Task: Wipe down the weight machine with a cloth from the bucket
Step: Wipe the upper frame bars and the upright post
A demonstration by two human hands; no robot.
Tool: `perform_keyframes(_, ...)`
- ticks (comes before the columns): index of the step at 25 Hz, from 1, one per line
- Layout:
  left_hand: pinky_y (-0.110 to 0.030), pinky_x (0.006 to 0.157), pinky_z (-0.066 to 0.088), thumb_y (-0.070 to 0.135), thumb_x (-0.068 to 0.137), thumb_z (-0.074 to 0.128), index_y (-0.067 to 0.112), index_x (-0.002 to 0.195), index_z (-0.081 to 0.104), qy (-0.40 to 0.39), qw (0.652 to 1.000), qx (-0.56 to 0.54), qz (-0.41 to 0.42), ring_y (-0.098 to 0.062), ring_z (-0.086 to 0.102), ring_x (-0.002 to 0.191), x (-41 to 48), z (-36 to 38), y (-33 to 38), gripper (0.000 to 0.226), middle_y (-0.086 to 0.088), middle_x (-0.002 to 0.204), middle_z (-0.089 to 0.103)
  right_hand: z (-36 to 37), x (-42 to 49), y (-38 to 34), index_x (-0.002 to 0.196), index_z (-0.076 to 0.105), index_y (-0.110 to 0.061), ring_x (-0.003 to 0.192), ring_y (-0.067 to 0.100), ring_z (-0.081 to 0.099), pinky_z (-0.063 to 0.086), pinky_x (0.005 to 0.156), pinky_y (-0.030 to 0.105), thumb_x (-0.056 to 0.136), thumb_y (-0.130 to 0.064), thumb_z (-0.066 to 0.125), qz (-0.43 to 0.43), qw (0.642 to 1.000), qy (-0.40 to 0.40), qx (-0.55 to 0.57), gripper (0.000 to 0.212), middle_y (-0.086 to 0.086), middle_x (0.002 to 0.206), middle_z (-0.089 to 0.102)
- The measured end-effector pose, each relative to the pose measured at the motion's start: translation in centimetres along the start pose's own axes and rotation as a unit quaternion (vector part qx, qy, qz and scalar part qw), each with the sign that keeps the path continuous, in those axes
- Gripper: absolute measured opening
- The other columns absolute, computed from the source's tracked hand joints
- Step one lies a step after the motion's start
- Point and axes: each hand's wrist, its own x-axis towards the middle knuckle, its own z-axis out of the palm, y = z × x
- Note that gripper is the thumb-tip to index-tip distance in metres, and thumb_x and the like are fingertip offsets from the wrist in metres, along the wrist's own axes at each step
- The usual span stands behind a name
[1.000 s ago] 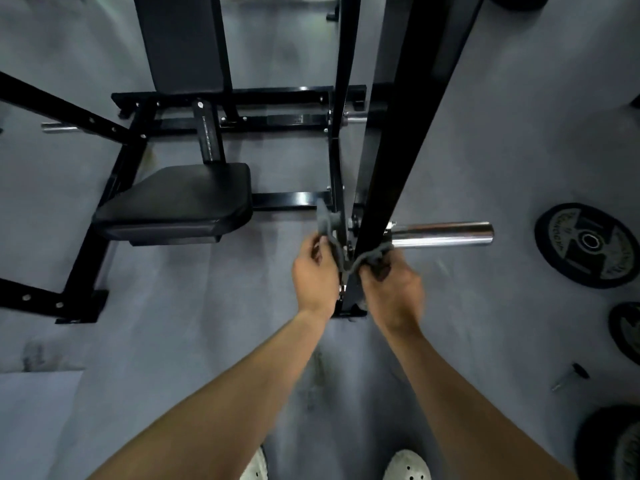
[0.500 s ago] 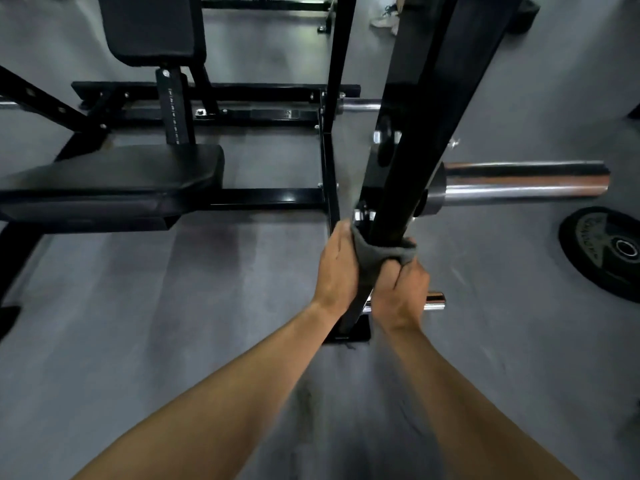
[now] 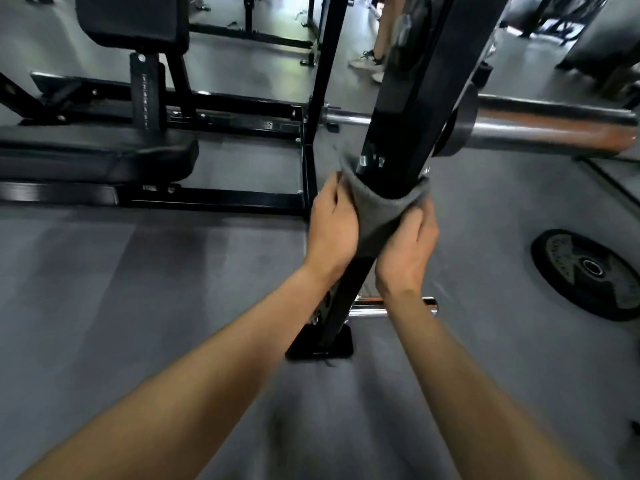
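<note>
Head view looks down on a black post [image 3: 408,109], slanted, with the grey cloth [image 3: 377,213] slung round its near face like a strap. The left hand [image 3: 332,230] pinches one end against the post's left side. The right hand [image 3: 405,247] has its fingers curled round the other end, so both hands are closed on the cloth with the post between them. From where I stand this looks like the wiping step itself, partway up the post and just below the chrome sleeve [image 3: 554,129] that sticks out to the right. Next, I'd say, the cloth has to be drawn along the post with both ends held taut, then eased past the bolts [image 3: 371,161] just above it without snagging. The seat [image 3: 104,150] sits well apart to the left, a plate [image 3: 585,271] lies on the floor [image 3: 138,306] to the right, and no bucket is in sight.
</note>
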Motion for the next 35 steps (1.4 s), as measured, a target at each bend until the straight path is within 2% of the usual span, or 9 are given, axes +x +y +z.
perform_keyframes(3,-0.021,0.080,0.047,0.034,0.109,0.035,0.019,0.102,0.059,-0.025,0.985,0.150,-0.077,-0.010,0.062,0.094,-3.2,-2.0,-1.9,0.029,0.003,0.099,0.068,-1.3,-2.0,1.8,0.100,0.062,-0.020,0.095,0.020,0.059,0.050,0.093,0.046,0.083,-0.044,0.034,0.114,0.988,-0.082,-0.070,0.041,0.003,0.098,0.066)
perform_keyframes(6,-0.018,0.094,0.047,0.017,0.106,0.042,0.022,0.123,0.060,-0.034,0.981,0.167,-0.096,-0.013,0.063,0.116,-5.0,-3.4,-2.0,0.025,0.003,0.119,0.068,-2.4,-2.9,2.3,0.102,0.063,-0.018,0.098,0.018,0.060,0.049,0.102,0.050,0.087,-0.037,0.037,0.157,0.975,-0.131,-0.091,0.036,0.006,0.103,0.068)
perform_keyframes(14,-0.019,0.114,0.036,0.021,0.106,0.037,0.024,0.150,0.042,-0.037,0.994,0.107,0.001,-0.004,0.047,0.137,-6.4,-1.4,0.5,0.044,0.007,0.149,0.051,-1.1,-0.7,-0.7,0.122,0.051,-0.010,0.100,0.009,0.062,0.052,0.094,0.027,0.107,-0.012,0.041,0.131,0.985,-0.096,0.052,0.018,0.002,0.109,0.063)
perform_keyframes(18,-0.021,0.104,0.045,0.024,0.110,0.038,0.014,0.135,0.053,-0.011,0.979,0.203,0.006,0.001,0.054,0.116,-8.4,-1.9,0.3,0.031,0.002,0.131,0.057,-1.1,-1.1,1.8,0.106,0.057,-0.018,0.100,0.023,0.066,0.056,0.095,0.049,0.093,-0.015,0.054,0.174,0.982,-0.070,-0.022,0.014,0.010,0.106,0.067)
perform_keyframes(21,-0.004,0.091,0.039,0.029,0.109,0.042,0.009,0.126,0.060,0.001,0.979,0.194,0.065,0.003,0.055,0.109,-7.8,-1.4,1.9,0.031,0.001,0.122,0.059,-0.7,0.3,1.4,0.095,0.069,-0.013,0.089,0.024,0.068,0.057,0.084,0.050,0.093,-0.009,0.054,0.174,0.982,-0.068,-0.002,0.016,0.013,0.093,0.074)
perform_keyframes(26,-0.032,0.106,0.042,0.045,0.107,0.037,0.012,0.142,0.050,-0.044,0.951,0.301,0.058,-0.024,0.052,0.132,-7.9,-1.1,-0.1,0.049,-0.010,0.141,0.058,-0.6,-0.7,1.3,0.093,0.067,-0.014,0.087,0.016,0.065,0.053,0.085,0.038,0.095,-0.012,0.045,0.141,0.989,-0.050,0.005,0.022,0.003,0.089,0.072)
perform_keyframes(29,-0.036,0.095,0.046,0.040,0.109,0.039,0.007,0.135,0.055,-0.071,0.919,0.389,-0.014,-0.035,0.059,0.121,-9.1,-2.6,-3.0,0.045,-0.019,0.131,0.064,-1.8,-3.4,5.0,0.091,0.066,-0.015,0.093,0.024,0.069,0.055,0.093,0.045,0.094,-0.008,0.045,0.212,0.971,-0.099,-0.040,0.022,0.006,0.090,0.073)
perform_keyframes(32,-0.028,0.086,0.049,0.034,0.109,0.043,0.008,0.127,0.060,-0.090,0.927,0.362,-0.047,-0.030,0.066,0.112,-10.1,-3.3,-3.7,0.037,-0.014,0.122,0.068,-2.9,-4.4,6.6,0.089,0.067,-0.018,0.098,0.034,0.070,0.057,0.092,0.051,0.091,-0.004,0.048,0.252,0.953,-0.130,-0.104,0.023,0.009,0.090,0.074)
perform_keyframes(35,-0.039,0.096,0.051,0.036,0.108,0.044,0.013,0.135,0.055,-0.051,0.948,0.315,0.018,-0.027,0.062,0.119,-9.2,-2.5,-2.6,0.038,-0.012,0.130,0.064,-2.3,-3.0,5.1,0.088,0.070,-0.020,0.086,0.017,0.068,0.057,0.085,0.045,0.085,-0.012,0.053,0.183,0.976,-0.098,-0.067,0.019,0.003,0.086,0.075)
